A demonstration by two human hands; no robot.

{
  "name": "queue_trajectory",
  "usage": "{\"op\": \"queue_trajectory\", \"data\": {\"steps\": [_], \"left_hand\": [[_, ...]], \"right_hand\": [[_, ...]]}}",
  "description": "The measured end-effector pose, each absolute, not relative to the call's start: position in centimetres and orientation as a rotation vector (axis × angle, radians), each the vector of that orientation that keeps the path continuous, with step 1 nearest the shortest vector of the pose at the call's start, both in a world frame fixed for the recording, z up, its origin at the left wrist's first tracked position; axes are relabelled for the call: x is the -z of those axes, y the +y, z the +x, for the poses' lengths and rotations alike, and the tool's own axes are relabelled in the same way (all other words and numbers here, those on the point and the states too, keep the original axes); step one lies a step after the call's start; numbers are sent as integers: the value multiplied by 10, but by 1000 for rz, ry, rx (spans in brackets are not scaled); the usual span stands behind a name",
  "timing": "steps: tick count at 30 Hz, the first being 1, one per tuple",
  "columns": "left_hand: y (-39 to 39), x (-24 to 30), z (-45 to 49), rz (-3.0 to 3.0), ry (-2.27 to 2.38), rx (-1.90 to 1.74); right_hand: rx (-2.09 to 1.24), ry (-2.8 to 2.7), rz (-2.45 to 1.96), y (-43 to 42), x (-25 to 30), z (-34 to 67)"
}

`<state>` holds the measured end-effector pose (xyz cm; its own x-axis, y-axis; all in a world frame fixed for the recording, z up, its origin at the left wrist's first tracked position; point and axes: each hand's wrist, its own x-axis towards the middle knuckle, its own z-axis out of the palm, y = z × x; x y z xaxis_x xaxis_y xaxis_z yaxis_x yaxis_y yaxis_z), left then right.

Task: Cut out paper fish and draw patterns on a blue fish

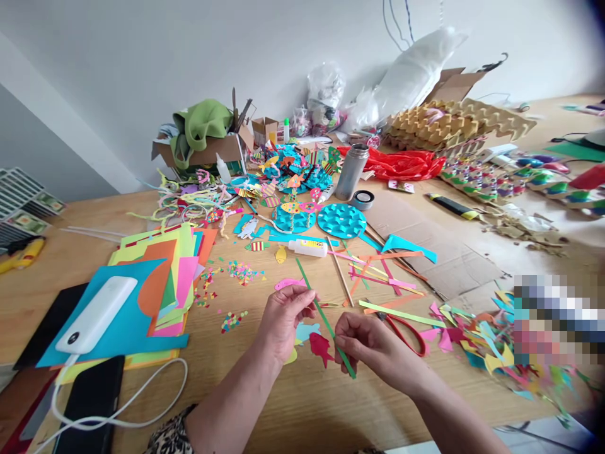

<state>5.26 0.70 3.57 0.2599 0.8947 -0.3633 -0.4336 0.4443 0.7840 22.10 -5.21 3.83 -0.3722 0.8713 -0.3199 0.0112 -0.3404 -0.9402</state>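
Note:
A narrow green paper strip [327, 323] is stretched slantwise between my two hands above the table. My left hand [289, 315] pinches it near its upper part, and my right hand [362, 347] pinches it near the lower end. Beneath the hands lie a dark pink paper fish [321, 349] and a light blue paper cutout [307, 332], partly covered. Beyond my left hand rests a pink paper fish [289, 284]. Scissors with red handles [407, 334] lie just past my right hand, their blades partly hidden. A glue bottle [308, 247] lies on its side farther back.
Coloured paper sheets [165, 277], a white power bank [97, 315] and a black phone [92, 403] are at left. Paper strips [392, 271] and a wooden stick [340, 271] lie ahead. Paper scraps [486, 340] spread at right. A metal flask [352, 171] stands behind.

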Motion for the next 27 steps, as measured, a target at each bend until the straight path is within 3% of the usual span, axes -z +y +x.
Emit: {"op": "queue_trajectory", "data": {"steps": [8,14,19,27], "left_hand": [[11,-37,49,608,954,-1071],[18,-44,42,449,970,-1073],[18,-41,41,365,943,-1059],[18,-41,35,337,920,-1062]], "right_hand": [[-1709,-1159,-1191,-45,-41,221],[-1049,-1507,-1317,-48,-34,213],[-640,-1943,-1075,-47,-32,207],[-576,-2114,-971,-33,-42,201]]}}
